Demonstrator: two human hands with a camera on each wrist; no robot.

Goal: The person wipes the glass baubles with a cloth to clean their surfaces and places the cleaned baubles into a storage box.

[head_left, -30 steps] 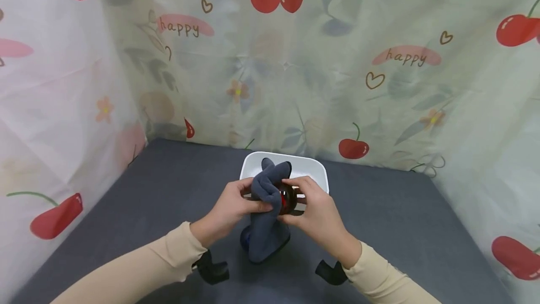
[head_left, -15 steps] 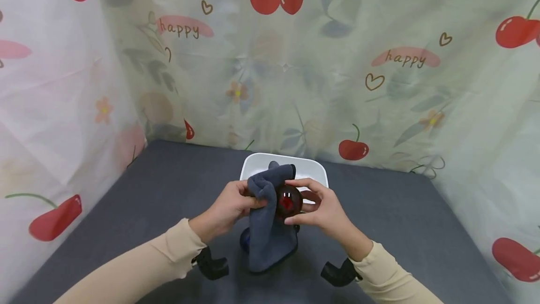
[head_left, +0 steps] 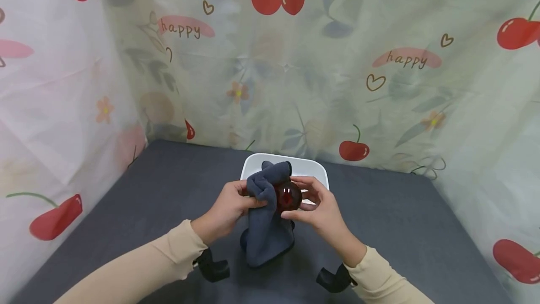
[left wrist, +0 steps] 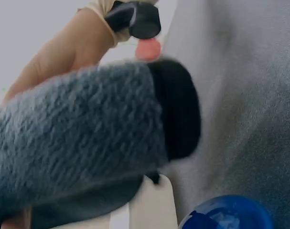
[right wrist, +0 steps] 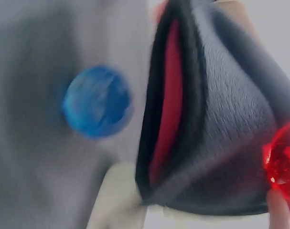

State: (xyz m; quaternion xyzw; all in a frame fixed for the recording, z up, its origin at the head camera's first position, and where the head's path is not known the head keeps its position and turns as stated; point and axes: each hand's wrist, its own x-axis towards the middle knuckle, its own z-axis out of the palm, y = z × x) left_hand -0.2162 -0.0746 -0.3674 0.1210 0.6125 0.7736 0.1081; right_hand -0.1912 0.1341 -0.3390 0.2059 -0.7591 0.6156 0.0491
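Note:
In the head view my left hand pinches a dark grey cloth, thumb on the near side. The cloth hangs down in folds, with a black edging that shows in the right wrist view. My right hand holds a see-through red ball between thumb and fingers. The ball's left side is against the cloth, and part of it is covered. Below the hands, a see-through blue ball rests on the grey table, half hidden behind the cloth in the head view.
Behind the hands stands a white tray on the grey table; the cloth and hands hide much of its inside. A cherry-patterned curtain closes off the back and both sides. Black camera mounts jut from both wrists.
The red ball first came out rightward from the cloth, then moved slightly up and back against it. The right hand shifted with it. The cloth's hanging end swung right, then back left.

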